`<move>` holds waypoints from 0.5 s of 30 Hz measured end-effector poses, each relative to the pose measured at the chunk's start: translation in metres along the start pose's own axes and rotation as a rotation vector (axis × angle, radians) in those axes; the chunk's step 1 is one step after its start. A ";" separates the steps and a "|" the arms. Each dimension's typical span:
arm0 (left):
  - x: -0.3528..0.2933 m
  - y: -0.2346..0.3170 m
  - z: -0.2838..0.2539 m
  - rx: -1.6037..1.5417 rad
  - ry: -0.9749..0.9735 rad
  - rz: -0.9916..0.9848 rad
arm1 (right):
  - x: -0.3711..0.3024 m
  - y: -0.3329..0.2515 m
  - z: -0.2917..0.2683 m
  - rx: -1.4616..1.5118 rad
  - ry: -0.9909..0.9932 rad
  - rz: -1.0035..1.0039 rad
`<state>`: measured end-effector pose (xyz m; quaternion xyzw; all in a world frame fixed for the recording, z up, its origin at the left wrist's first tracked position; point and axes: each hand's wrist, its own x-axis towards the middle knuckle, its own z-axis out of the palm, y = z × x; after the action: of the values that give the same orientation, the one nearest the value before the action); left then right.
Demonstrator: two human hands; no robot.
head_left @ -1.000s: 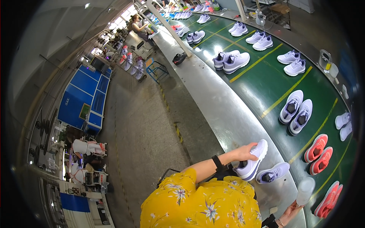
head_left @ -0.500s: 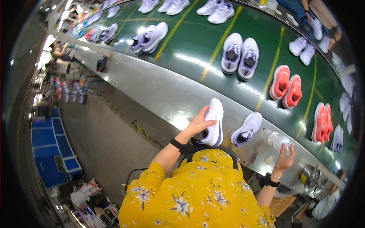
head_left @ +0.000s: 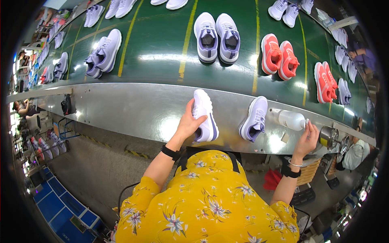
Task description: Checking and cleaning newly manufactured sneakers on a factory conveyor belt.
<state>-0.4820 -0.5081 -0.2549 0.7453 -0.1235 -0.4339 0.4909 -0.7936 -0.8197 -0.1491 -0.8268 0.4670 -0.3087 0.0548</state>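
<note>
My left hand is wrapped around a lavender-and-white sneaker, tilted so its thick white sole faces right. The other sneaker of similar lavender rests on the metal ledge to its right, toe pointing away from me. Further right, a translucent white bottle appears tilted or lying, its neck toward my right hand. The fingers of that hand are closed at the bottle's neck end. Whether they hold the neck or a small cap is too fine to make out.
Beyond the metal ledge runs a green conveyor belt with yellow stripes, bearing pairs of lavender sneakers and coral sneakers. A shiny metal pot stands at the ledge's right. Other people work at the far right.
The view has turned, so the ledge now runs more level. Belt shoes appear further left. My left hand still grips the sneaker, and my right hand remains at the bottle's neck.
</note>
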 end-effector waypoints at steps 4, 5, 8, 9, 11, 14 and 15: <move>-0.016 0.017 0.008 0.193 -0.011 0.012 | -0.049 -0.111 0.032 0.255 -0.139 -0.097; -0.018 0.021 0.011 0.267 0.000 0.031 | -0.065 -0.134 0.050 0.392 -0.240 -0.112; -0.017 0.023 0.014 0.271 -0.014 0.037 | -0.102 -0.190 0.109 0.626 -0.365 -0.063; -0.015 0.022 0.016 0.277 0.004 0.061 | -0.107 -0.202 0.124 0.658 -0.352 -0.047; -0.014 0.022 0.018 0.276 -0.004 0.064 | -0.106 -0.220 0.153 0.663 -0.312 -0.029; -0.014 0.018 0.021 0.261 -0.018 0.070 | -0.118 -0.222 0.165 0.660 -0.296 -0.016; -0.013 0.017 0.022 0.247 -0.009 0.072 | -0.120 -0.221 0.167 0.666 -0.325 -0.029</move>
<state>-0.5023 -0.5224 -0.2371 0.7933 -0.2047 -0.4008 0.4100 -0.5815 -0.6327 -0.2553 -0.8085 0.3144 -0.3090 0.3898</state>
